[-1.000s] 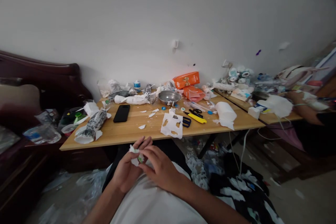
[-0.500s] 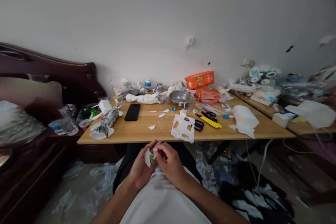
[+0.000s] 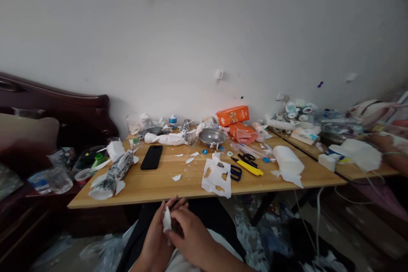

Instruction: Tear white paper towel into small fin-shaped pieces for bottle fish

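Observation:
Low in front of my body, below the table edge, my left hand [image 3: 155, 233] cradles a small torn piece of white paper [image 3: 167, 219] between thumb and fingers. Over it bends my right hand [image 3: 193, 231], its fingers curled inward and its thumb pressed at the paper's lower edge. Between the palms is a dark gap, and whatever else lies there is hidden. Nearest on the table is a white paper sheet [image 3: 208, 185] with several cut-out holes. Beside it lie dark-blue-handled scissors [image 3: 236, 173] and a yellow-handled cutter [image 3: 250, 167].
A black phone [image 3: 151, 157] lies left of centre, near a paper-wrapped bottle shape [image 3: 115, 174]. Farther back stand a metal bowl [image 3: 212, 137] and orange tissue packs [image 3: 232, 115]. A white paper roll [image 3: 288, 160] is on the right. Another person's arm [image 3: 390, 146] shows at far right.
The view has tilted up and turned right. My right hand has closed further over the left, and the green bit seen beside the paper is now covered.

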Tool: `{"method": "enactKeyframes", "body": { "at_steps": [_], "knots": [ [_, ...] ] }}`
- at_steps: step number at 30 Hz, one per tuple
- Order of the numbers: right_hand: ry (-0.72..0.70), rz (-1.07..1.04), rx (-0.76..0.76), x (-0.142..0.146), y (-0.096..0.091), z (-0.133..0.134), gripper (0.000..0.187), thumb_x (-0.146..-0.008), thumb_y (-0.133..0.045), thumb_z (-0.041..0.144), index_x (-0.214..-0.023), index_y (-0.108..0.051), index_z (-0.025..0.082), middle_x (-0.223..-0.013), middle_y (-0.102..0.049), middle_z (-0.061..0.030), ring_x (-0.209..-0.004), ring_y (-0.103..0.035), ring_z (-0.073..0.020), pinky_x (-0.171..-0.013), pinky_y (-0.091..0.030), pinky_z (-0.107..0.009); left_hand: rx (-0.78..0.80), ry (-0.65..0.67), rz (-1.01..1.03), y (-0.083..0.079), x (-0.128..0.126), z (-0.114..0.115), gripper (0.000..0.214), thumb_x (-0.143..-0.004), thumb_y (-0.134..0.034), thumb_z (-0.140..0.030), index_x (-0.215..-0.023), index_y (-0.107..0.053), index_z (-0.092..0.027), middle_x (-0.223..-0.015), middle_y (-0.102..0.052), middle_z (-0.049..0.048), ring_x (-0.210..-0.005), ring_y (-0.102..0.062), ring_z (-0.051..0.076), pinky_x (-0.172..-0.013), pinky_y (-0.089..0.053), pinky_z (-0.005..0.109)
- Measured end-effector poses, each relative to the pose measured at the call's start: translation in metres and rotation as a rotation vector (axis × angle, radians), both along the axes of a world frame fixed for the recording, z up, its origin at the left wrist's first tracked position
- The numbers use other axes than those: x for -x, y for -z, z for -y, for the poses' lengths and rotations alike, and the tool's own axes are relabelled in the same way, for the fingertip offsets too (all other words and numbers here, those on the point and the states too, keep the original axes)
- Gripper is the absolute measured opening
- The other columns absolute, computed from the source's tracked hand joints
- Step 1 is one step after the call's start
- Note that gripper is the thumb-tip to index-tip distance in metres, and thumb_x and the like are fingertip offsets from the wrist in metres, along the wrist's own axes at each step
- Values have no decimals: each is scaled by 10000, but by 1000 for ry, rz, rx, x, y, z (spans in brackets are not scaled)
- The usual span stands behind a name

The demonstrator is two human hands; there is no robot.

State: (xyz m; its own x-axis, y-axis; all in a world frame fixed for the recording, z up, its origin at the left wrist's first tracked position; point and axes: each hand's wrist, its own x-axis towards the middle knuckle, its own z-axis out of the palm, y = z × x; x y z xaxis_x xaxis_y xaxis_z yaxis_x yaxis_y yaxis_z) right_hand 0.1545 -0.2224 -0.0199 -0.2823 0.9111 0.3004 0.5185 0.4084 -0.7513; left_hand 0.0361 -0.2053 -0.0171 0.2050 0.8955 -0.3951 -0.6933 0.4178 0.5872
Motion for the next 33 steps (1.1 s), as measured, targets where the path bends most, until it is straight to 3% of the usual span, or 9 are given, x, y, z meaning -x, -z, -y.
{"method": "enactKeyframes", "body": {
  "at_steps": [4,8,14,18,23,27,31,33],
  "knots": [
    [-37,52,-6,1,1,1,253,-767,-740,96,-966,-650,224,-952,-672,-7,-901,-635,-187,-838,-509,-285,102,-79,40,4,-3,-6,203,-967,-532,-224,-1026,-709,-145,-1060,-769,114,-989,-748,234,-877,-592,341],
    [-39,48,-39,1,2,1,283,-754,-740,63,-990,-669,202,-1065,-641,-45,-993,-627,-183,-883,-512,-273,121,-47,83,6,-2,-6,172,-936,-567,-169,-1026,-711,-138,-979,-774,98,-890,-758,207,-815,-600,301],
    [-156,87,-111,-1,-1,-1,167,-839,-689,74,-974,-699,171,-1061,-682,-65,-1060,-628,-196,-1004,-485,-303,37,-58,97,7,0,-5,222,-947,-553,-228,-1068,-714,-133,-1117,-754,136,-1091,-716,256,-930,-575,329],
    [-217,116,-122,-2,-10,-1,158,-890,-629,80,-996,-698,175,-1078,-696,-78,-1101,-628,-211,-1050,-465,-325,27,-60,110,5,2,-7,240,-952,-530,-231,-1064,-726,-152,-1093,-763,115,-1071,-722,245,-924,-576,333],
    [-67,53,-74,-12,-17,-7,357,-875,-655,79,-1211,-591,181,-1135,-688,-67,-1061,-643,-188,-958,-511,-289,67,-28,144,2,0,-10,317,-994,-438,-216,-1007,-751,-164,-981,-785,79,-964,-739,194,-958,-552,321],
    [48,46,-54,-17,-12,-14,221,-877,-613,44,-1047,-623,185,-1043,-684,-51,-986,-641,-188,-915,-521,-308,1,70,192,5,-5,-11,328,-996,-465,-311,-1076,-746,-163,-1133,-761,97,-1183,-662,248,-1139,-426,413],
    [35,77,-89,-14,-7,-18,273,-864,-595,13,-1063,-647,193,-1121,-659,-68,-1115,-589,-213,-1015,-480,-353,-2,37,143,5,-9,-11,341,-1002,-487,-396,-1174,-709,-203,-1260,-719,89,-1286,-600,230,-1179,-377,388],
    [15,92,-105,-11,-5,-17,266,-863,-615,31,-1067,-653,198,-1123,-651,-63,-1135,-575,-212,-1051,-461,-360,17,22,118,4,-8,-11,314,-996,-516,-352,-1219,-688,-214,-1292,-704,90,-1278,-608,218,-1151,-415,357]
  ]
}}
